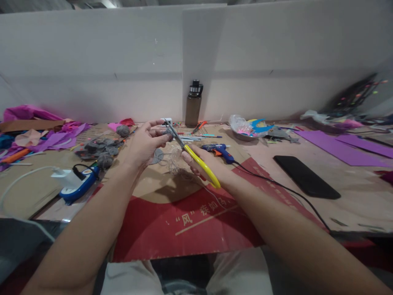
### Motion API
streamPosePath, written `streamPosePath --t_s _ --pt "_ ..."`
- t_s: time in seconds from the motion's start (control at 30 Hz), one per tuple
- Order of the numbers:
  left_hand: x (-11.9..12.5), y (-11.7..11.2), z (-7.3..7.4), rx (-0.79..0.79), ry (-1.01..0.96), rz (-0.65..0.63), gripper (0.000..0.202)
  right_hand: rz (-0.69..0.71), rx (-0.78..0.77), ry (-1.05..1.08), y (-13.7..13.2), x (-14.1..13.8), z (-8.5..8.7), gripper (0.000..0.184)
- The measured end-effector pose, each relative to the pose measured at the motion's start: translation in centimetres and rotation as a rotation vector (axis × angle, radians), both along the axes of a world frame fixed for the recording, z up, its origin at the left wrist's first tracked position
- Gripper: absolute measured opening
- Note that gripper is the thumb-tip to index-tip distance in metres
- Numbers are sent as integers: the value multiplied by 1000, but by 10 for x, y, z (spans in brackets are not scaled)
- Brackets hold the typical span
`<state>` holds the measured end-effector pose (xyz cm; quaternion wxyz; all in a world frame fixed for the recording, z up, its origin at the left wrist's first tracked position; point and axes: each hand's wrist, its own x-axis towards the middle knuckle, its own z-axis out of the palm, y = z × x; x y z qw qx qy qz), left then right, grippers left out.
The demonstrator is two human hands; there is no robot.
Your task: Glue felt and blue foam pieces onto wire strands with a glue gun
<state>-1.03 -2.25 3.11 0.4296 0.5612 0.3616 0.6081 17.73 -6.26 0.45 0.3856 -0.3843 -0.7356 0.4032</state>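
Note:
My right hand [204, 166] grips yellow-handled scissors [196, 159], blades pointing up and left toward my left hand. My left hand [144, 143] pinches a small grey felt piece [167, 133] between thumb and fingers, right at the scissor tips. Both hands hover above a brown and red cardboard sheet [172, 221]. Thin grey thread or trimmings [176, 164] lie under the hands.
Grey felt balls [102, 149] and purple and pink felt scraps [46, 137] lie left. A blue glue gun [219, 150] with a black cord, a black phone [305, 177], a brown bottle [193, 104], a foil dish [245, 129] and purple sheets [344, 147] sit around. A blue and white power strip [75, 182] lies at left front.

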Motion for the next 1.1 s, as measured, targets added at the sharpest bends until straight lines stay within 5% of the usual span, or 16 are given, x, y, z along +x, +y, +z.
streamPosePath --t_s 0.67,1.1 --pt "-2 3 -1 -16 1 -11 49 -5 39 -45 2 2 -3 32" --pt "3 5 -5 -138 -164 -104 38 17 -17 61 1 -4 -5 38"
